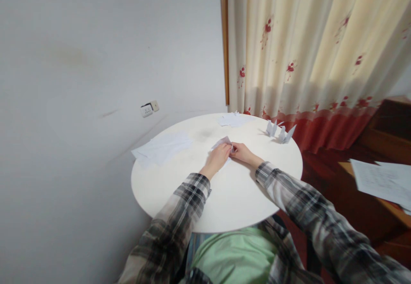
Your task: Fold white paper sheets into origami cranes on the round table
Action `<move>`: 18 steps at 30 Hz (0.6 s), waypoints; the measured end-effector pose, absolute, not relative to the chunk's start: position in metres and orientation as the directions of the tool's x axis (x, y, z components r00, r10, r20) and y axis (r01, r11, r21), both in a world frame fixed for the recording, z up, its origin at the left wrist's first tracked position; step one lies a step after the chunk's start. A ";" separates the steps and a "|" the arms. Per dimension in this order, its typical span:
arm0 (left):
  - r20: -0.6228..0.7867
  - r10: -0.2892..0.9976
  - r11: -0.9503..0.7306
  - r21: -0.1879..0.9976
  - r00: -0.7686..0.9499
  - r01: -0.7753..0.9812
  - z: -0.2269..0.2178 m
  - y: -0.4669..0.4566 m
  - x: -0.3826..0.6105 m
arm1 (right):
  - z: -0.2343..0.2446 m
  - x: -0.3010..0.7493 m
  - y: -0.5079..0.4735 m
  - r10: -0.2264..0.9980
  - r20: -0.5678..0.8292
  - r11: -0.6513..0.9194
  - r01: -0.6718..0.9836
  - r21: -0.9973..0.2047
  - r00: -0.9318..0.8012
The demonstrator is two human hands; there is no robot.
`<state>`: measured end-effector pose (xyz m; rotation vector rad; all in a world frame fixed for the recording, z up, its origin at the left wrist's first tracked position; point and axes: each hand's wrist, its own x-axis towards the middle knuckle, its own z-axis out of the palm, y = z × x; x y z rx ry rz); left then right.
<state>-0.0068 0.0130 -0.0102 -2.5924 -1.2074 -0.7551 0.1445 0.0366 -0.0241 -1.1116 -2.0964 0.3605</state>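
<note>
Both my hands meet at the middle of a round white table (224, 198). My left hand (218, 156) presses down on a small folded sheet of white paper (222, 142), its fingers curled over it. My right hand (240, 152) pinches the same paper at its right edge, fingers closed. Most of the paper is hidden under my hands; only a pointed corner shows above them.
A stack of white sheets (162, 149) lies at the table's left. More white paper (233, 119) lies at the far edge. Two folded paper cranes (278, 132) stand at the right. A wall, a flowered curtain (314, 52) and a wooden desk with papers (382, 181) surround the table.
</note>
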 end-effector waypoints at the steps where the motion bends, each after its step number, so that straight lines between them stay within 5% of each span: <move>1: 0.522 0.661 -0.654 0.046 0.540 0.755 -0.010 0.013 -0.007 | -0.024 0.145 0.036 0.805 0.468 0.588 0.600 -0.543 -0.365; 18: 0.488 0.685 -0.650 0.072 0.541 0.757 -0.006 0.008 -0.006 | -0.022 0.145 0.035 0.814 0.452 0.580 0.565 -0.587 -0.366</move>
